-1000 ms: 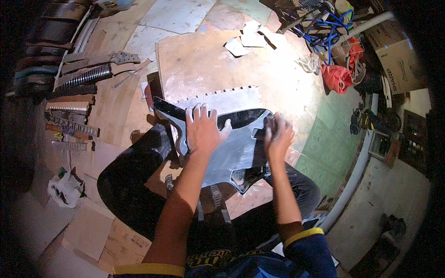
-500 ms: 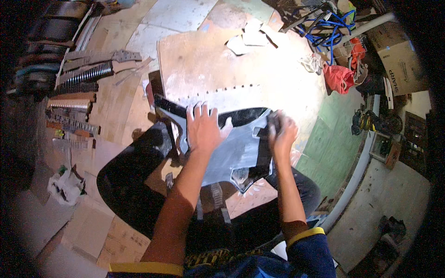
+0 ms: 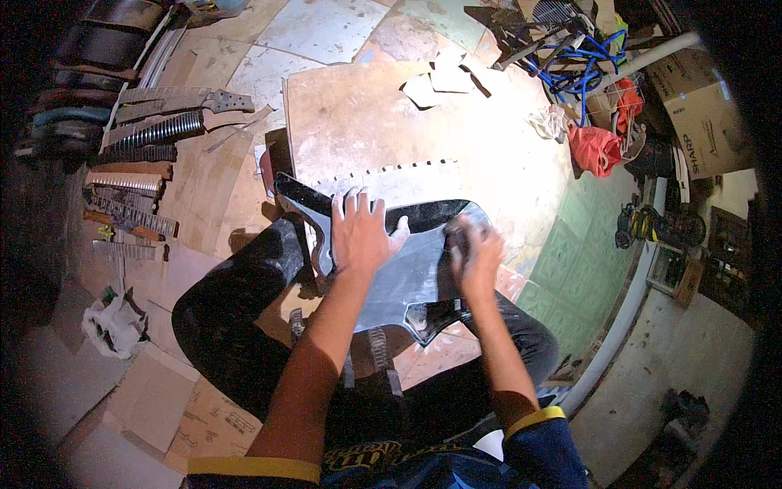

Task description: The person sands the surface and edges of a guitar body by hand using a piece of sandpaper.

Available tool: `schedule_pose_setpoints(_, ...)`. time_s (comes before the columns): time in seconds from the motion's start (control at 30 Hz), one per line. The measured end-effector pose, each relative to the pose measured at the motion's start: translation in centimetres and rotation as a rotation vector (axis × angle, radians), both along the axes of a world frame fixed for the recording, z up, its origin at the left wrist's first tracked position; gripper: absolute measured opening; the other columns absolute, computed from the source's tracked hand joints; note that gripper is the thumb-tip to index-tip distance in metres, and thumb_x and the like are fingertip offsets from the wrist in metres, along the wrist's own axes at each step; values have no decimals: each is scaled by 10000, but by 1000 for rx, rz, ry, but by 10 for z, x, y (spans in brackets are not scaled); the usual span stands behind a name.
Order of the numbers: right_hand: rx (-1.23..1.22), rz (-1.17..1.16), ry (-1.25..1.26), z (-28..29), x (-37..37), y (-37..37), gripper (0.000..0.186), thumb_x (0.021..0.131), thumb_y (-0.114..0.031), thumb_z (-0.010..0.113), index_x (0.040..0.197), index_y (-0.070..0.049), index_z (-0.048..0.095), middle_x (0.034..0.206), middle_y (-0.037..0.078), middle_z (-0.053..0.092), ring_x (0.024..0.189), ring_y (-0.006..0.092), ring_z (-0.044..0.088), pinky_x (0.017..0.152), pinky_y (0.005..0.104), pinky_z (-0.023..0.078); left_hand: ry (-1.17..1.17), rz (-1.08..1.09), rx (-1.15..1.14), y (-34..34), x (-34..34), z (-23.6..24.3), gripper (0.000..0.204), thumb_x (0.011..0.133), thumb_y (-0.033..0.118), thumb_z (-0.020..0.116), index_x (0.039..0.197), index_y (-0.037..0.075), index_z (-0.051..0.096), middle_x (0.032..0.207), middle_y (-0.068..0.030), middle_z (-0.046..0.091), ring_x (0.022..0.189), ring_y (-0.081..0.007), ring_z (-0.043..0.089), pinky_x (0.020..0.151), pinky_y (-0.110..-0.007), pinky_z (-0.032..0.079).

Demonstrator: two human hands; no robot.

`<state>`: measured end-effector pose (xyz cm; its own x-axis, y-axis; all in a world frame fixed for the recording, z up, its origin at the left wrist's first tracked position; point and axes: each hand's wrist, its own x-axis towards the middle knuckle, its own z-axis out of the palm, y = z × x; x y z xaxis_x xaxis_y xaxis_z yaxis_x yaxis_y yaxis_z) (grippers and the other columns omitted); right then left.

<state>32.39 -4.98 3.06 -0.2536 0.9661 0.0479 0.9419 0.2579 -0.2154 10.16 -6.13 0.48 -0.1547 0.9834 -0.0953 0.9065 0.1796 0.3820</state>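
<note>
A grey and black guitar body (image 3: 391,277), with horned edges and a whitened surface, lies across the space between my bent legs. My left hand (image 3: 362,232) rests palm down on its upper left part, fingers spread over the black band at the top edge, the thumb out to the right. My right hand (image 3: 481,253) is closed on a small dark block (image 3: 458,243) against the right part of the body, blurred by motion. Beyond the body a pale toothed strip (image 3: 383,173) lies on a light board (image 3: 350,114), partly hidden by the body.
Guitar necks (image 3: 163,130) and serrated tools lie along the left, beside stacked dark curved pieces. A white plastic bag (image 3: 114,326) is at lower left. At upper right are blue tubing (image 3: 578,73), a red bag (image 3: 595,147) and cardboard boxes (image 3: 692,114). Paper scraps (image 3: 448,77) lie on the board.
My right hand and the dark block have shifted left and slightly down over the body. The whole view has slid a little downward. My left hand stays spread on the body.
</note>
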Motion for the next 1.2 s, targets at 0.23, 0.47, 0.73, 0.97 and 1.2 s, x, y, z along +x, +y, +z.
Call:
schedule_pose_setpoints(0.23,23,-53,-20,-2,-6,-12,405,876,-94,680,1278,-141,667,1114,263,613,1049,431,562,914,484,455,-22,-11,-42,2,0,0,604,844,543,628,1146,26,716,1270,-217,618,1291,-339,505,1175,-520,253)
schedule_pose_setpoints(0.47,-17,-167,-35,-5,-13,-18,465,839,-130,710,1297,-163,635,1153,234,582,1102,424,526,897,528,433,-12,-1,-57,2,1,-2,601,862,548,605,1162,38,713,1298,-205,611,1302,-329,499,1177,-508,250)
schedule_pose_setpoints(0.73,44,-281,16,-20,-14,-14,387,865,-134,696,1250,-137,665,1120,238,585,1049,414,536,874,527,425,-12,3,-53,5,1,1,587,856,547,616,1133,39,718,1300,-200,611,1309,-315,497,1177,-500,254)
schedule_pose_setpoints(0.97,-55,-228,13,-16,-3,-8,397,856,-155,696,1251,-145,660,1143,251,569,1052,424,533,875,536,426,-14,1,-53,1,1,2,599,839,545,635,1130,27,715,1288,-197,617,1310,-313,497,1180,-500,253)
schedule_pose_setpoints(1.2,34,-342,12,-4,2,14,415,851,-104,706,1263,-107,663,1056,258,600,1018,405,557,891,490,437,-9,-1,-29,1,0,2,598,848,539,631,1137,20,702,1276,-202,621,1287,-315,515,1167,-503,267)
